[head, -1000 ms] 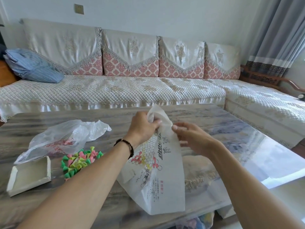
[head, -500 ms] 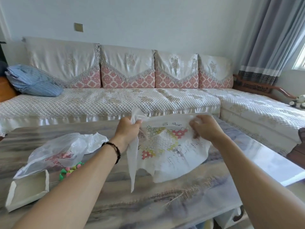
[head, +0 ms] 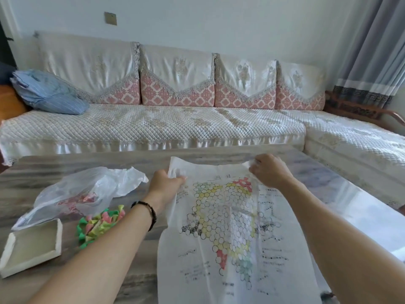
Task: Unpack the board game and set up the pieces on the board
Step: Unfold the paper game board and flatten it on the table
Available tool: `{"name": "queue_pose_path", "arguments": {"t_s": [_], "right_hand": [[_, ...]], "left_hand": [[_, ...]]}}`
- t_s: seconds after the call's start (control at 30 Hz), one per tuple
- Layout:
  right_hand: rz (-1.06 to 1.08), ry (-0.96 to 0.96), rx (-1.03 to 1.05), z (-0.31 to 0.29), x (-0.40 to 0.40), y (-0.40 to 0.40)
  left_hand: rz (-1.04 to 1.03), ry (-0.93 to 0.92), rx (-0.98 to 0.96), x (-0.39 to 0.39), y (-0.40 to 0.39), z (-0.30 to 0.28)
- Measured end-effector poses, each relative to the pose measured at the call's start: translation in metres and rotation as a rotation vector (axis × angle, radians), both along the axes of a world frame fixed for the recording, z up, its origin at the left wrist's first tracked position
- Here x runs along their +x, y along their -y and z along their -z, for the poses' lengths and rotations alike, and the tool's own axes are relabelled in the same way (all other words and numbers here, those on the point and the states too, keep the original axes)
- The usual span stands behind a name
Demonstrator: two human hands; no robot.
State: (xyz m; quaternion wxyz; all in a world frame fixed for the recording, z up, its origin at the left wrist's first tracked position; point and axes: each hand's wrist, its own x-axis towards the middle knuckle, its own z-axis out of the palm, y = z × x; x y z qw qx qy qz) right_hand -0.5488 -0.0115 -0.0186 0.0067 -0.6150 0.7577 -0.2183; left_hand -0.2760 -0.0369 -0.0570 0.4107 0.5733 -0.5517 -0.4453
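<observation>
A thin white paper game board (head: 228, 224), printed with a star of coloured circles, is spread between my arms over the marble table (head: 135, 279). My left hand (head: 167, 183) pinches its far left corner. My right hand (head: 268, 172) pinches its far right corner. The sheet is still creased down the middle and hangs over the table's near edge. A heap of green, pink and yellow cone-shaped pieces (head: 99, 223) lies on the table, left of my left forearm.
A crumpled clear plastic bag (head: 83, 191) lies at the left, beyond the pieces. An open white box tray (head: 32, 249) sits at the near left. A long cream and pink sofa (head: 153, 126) runs behind the table and round its right side.
My hands have moved apart and the folded sheet has opened out flat. It hung bunched between my hands before; it now lies spread toward me.
</observation>
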Motion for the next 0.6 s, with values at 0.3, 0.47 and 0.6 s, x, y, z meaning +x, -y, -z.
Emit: {"name": "queue_pose_path", "arguments": {"t_s": [0.3,0.47,0.6], "right_hand": [[-0.154,-0.209,0.1,0.127,0.003,0.092],[-0.2,-0.226,0.078,0.163,0.012,0.117],[-0.101,-0.114,0.144,0.155,0.01,0.114]], "left_hand": [[-0.01,0.468,-0.154,-0.002,0.066,0.11],[-0.01,0.781,-0.355,0.012,0.087,0.132],[-0.08,1.003,-0.556,0.0,0.081,0.122]]}}
